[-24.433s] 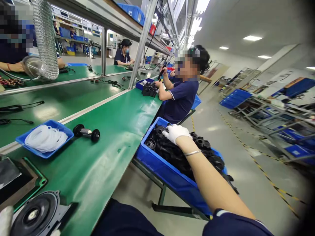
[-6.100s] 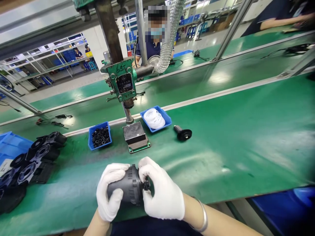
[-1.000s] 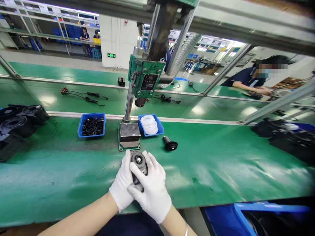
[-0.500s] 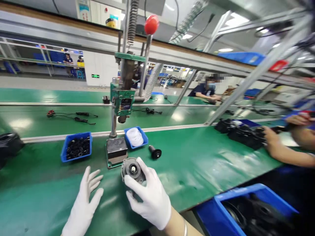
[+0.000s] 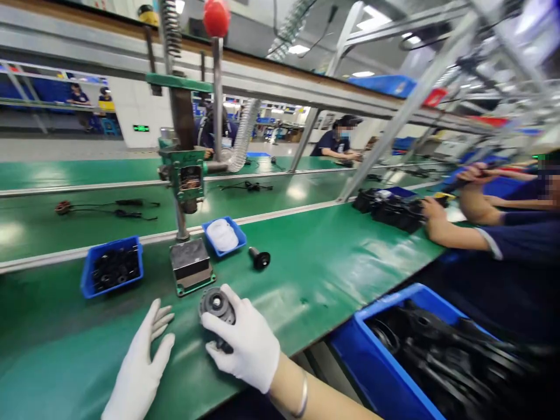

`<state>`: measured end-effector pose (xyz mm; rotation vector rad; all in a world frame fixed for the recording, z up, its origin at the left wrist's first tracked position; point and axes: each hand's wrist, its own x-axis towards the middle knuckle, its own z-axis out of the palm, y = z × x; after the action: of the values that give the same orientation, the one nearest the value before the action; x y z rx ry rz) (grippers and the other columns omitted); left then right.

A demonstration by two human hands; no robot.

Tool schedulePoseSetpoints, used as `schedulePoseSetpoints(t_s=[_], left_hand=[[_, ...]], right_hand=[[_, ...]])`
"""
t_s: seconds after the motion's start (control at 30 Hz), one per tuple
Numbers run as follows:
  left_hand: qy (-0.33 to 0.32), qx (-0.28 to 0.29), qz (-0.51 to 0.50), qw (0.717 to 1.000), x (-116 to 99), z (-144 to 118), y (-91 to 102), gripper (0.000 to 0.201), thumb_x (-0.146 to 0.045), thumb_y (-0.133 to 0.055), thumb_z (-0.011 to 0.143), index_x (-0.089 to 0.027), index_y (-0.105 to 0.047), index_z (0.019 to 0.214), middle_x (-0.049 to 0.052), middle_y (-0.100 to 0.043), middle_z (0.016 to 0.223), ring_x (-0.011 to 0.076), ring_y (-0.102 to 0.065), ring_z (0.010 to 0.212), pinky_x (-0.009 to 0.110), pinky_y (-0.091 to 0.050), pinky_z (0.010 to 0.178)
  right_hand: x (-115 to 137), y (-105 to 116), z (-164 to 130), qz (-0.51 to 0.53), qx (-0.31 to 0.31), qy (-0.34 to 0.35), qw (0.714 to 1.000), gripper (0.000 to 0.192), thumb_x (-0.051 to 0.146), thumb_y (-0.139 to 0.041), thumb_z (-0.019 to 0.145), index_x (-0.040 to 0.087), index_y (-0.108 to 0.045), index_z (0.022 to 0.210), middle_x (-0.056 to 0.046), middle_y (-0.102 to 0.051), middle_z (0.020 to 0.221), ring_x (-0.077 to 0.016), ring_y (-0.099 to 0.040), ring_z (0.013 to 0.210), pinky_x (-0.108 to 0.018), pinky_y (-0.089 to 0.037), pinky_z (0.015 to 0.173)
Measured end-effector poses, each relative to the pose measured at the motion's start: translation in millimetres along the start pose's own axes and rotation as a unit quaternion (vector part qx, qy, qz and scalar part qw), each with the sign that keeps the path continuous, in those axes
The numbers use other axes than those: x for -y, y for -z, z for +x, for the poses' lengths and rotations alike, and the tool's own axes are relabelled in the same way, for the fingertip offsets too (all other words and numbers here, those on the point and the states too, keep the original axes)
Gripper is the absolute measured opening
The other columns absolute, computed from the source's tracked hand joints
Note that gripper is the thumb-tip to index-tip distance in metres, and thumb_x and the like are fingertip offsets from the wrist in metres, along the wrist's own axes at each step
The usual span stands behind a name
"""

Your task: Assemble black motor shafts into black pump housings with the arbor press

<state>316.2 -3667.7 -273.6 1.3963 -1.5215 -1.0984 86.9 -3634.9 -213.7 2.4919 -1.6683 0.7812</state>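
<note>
White gloves (image 5: 245, 344), black part (image 5: 216, 304), green bench (image 5: 332, 268), blue bins (image 5: 111, 269).

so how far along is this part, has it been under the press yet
Not pressed yet, by the look of it. The right hand holds the round black part upright on the green bench, just in front of the press base, which has nothing on it. The left hand lies flat and open beside it. The red-knobbed lever is untouched.

One head view from my forehead, looking forward-down and rightward across the green counter (image 5: 332, 268), close over my right hand (image 5: 245, 344).
</note>
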Motion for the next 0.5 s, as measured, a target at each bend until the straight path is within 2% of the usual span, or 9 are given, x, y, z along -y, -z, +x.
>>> schedulePoseSetpoints(t_s=[0.1, 0.2, 0.27, 0.33, 0.4, 0.43, 0.47, 0.5], left_hand=[[-0.001, 0.027, 0.000, 1.000, -22.5, -7.3, -2.3, 0.069, -0.045, -0.049, 0.094, -0.030, -0.015, 0.153, 0.011, -0.043, 0.150, 0.0285, -0.044, 0.137, 0.054, -0.034, 0.116], [-0.021, 0.086, 0.035, 0.995, -41.9, -9.5, -20.7, 0.097, -0.033, -0.066, 0.082, -0.026, -0.003, 0.155, 0.013, -0.029, 0.158, 0.0304, -0.029, 0.146, 0.056, -0.022, 0.120], [-0.018, 0.113, 0.035, 0.993, -53.4, -6.0, -39.7, 0.116, -0.023, -0.076, 0.069, -0.022, 0.003, 0.155, 0.016, -0.031, 0.157, 0.0328, -0.031, 0.145, 0.055, -0.025, 0.119], [-0.019, 0.105, 0.001, 0.994, -62.5, 0.7, -56.6, 0.121, -0.019, -0.076, 0.066, -0.018, 0.006, 0.154, 0.018, -0.036, 0.153, 0.0328, -0.040, 0.140, 0.053, -0.032, 0.116], [-0.031, 0.093, -0.032, 0.995, -68.2, 7.9, -65.3, 0.117, -0.018, -0.072, 0.068, -0.016, 0.007, 0.154, 0.019, -0.040, 0.150, 0.0305, -0.045, 0.136, 0.050, -0.035, 0.115], [-0.033, 0.093, -0.036, 0.994, -69.7, 10.9, -65.9, 0.116, -0.017, -0.071, 0.069, -0.017, 0.008, 0.154, 0.018, -0.042, 0.149, 0.0296, -0.046, 0.136, 0.049, -0.035, 0.115], [-0.030, 0.097, -0.031, 0.994, -70.6, 13.2, -64.5, 0.115, -0.016, -0.070, 0.069, -0.017, 0.008, 0.154, 0.017, -0.045, 0.148, 0.0290, -0.046, 0.136, 0.049, -0.034, 0.116], [-0.022, 0.103, -0.021, 0.994, -70.9, 15.0, -61.8, 0.115, -0.015, -0.070, 0.069, -0.018, 0.008, 0.154, 0.016, -0.046, 0.146, 0.0289, -0.045, 0.136, 0.050, -0.033, 0.117]], right_hand=[[-0.5, 8.8, 0.7, 0.040, 0.053, -0.016, 0.998, 0.057, 0.030, -0.070, 0.074, 0.035, -0.059, 0.129, -0.013, -0.036, 0.153, -0.0297, -0.062, 0.097, -0.045, -0.053, 0.082], [-5.9, 15.7, 8.7, 0.117, 0.022, -0.066, 0.991, 0.068, 0.031, -0.063, 0.083, 0.029, -0.040, 0.147, -0.014, -0.041, 0.151, -0.0337, -0.056, 0.118, -0.050, -0.050, 0.096], [-11.6, 12.4, 16.8, 0.214, -0.013, -0.101, 0.971, 0.065, 0.031, -0.052, 0.092, 0.025, -0.029, 0.152, -0.013, -0.047, 0.147, -0.0306, -0.051, 0.128, -0.051, -0.046, 0.103], [-18.9, 5.5, 23.1, 0.323, -0.001, -0.115, 0.939, 0.058, 0.032, -0.045, 0.097, 0.024, -0.030, 0.152, -0.011, -0.052, 0.144, -0.0263, -0.050, 0.132, -0.049, -0.043, 0.108], [-28.9, 1.6, 24.2, 0.389, 0.001, -0.119, 0.913, 0.047, 0.035, -0.052, 0.095, 0.024, -0.051, 0.140, -0.009, -0.059, 0.138, -0.0269, -0.050, 0.132, -0.049, -0.041, 0.111], [-34.9, 2.0, 22.6, 0.410, -0.021, -0.127, 0.903, 0.036, 0.037, -0.056, 0.093, 0.023, -0.064, 0.125, -0.009, -0.066, 0.129, -0.0283, -0.053, 0.128, -0.049, -0.042, 0.110], [-41.3, 3.6, 20.1, 0.425, -0.055, -0.139, 0.893, 0.027, 0.038, -0.055, 0.093, 0.023, -0.073, 0.107, -0.009, -0.073, 0.111, -0.0287, -0.060, 0.119, -0.050, -0.046, 0.105], [-47.4, 5.9, 17.5, 0.443, -0.100, -0.156, 0.878, 0.030, 0.040, -0.051, 0.096, 0.022, -0.074, 0.090, -0.008, -0.076, 0.086, -0.0278, -0.068, 0.102, -0.049, -0.052, 0.097]])
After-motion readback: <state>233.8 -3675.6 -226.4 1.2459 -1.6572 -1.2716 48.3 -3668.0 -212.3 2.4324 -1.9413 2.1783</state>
